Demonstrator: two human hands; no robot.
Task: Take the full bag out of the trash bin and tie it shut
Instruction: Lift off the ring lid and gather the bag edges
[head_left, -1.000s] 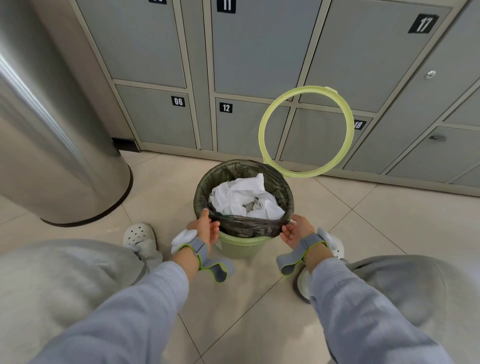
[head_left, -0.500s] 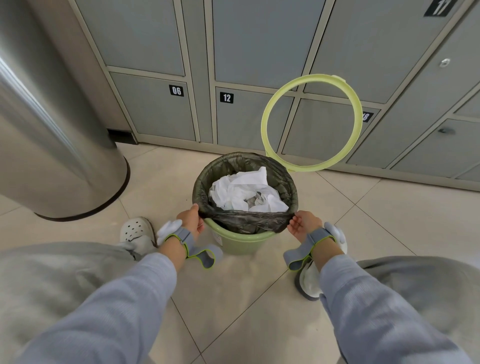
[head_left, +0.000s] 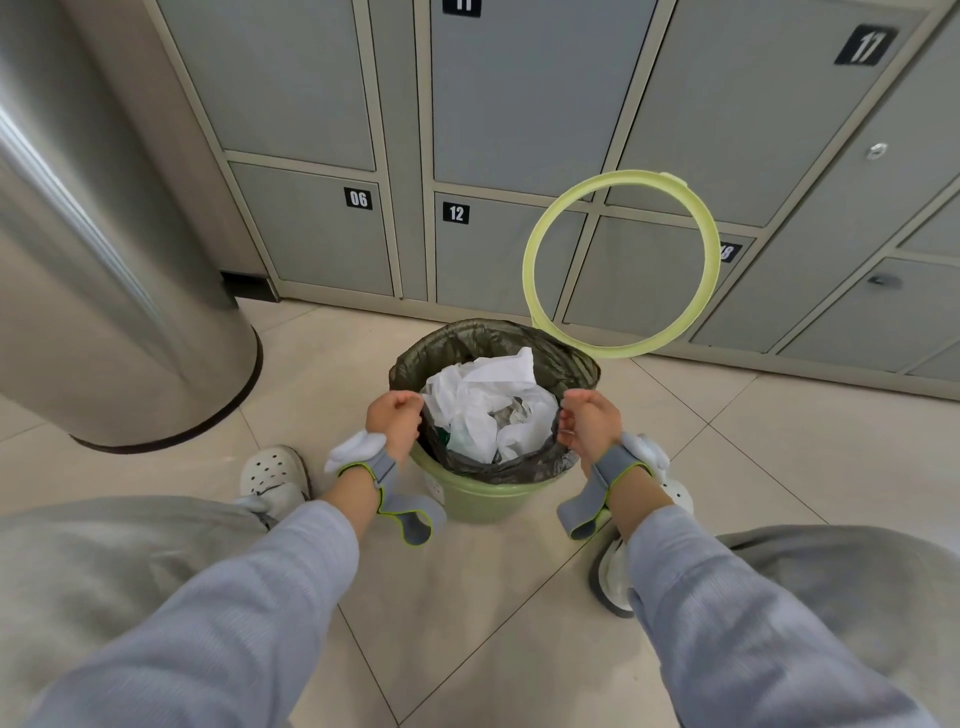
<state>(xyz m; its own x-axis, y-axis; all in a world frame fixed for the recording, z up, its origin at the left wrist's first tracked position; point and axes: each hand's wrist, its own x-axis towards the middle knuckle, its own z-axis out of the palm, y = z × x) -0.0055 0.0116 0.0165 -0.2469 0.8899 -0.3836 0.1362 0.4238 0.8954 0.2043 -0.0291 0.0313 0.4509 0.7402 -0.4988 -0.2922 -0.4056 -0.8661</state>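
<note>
A small green trash bin (head_left: 483, 499) stands on the tiled floor between my feet. A dark bag (head_left: 467, 343) lines it, filled with crumpled white paper (head_left: 488, 400). My left hand (head_left: 394, 422) is shut on the bag's left edge. My right hand (head_left: 588, 422) is shut on the bag's right edge. The near rim of the bag is peeled off the bin and sags inward between my hands. The far rim still lies over the bin's edge.
The bin's yellow-green ring (head_left: 621, 265) stands flipped up behind it against grey numbered lockers (head_left: 509, 104). A large steel cylinder (head_left: 104, 291) stands at the left. My white shoes (head_left: 272, 473) flank the bin.
Both hands moved from the near rim up to the left and right sides of the bag and closed on its edges. The near edge came off the bin rim.
</note>
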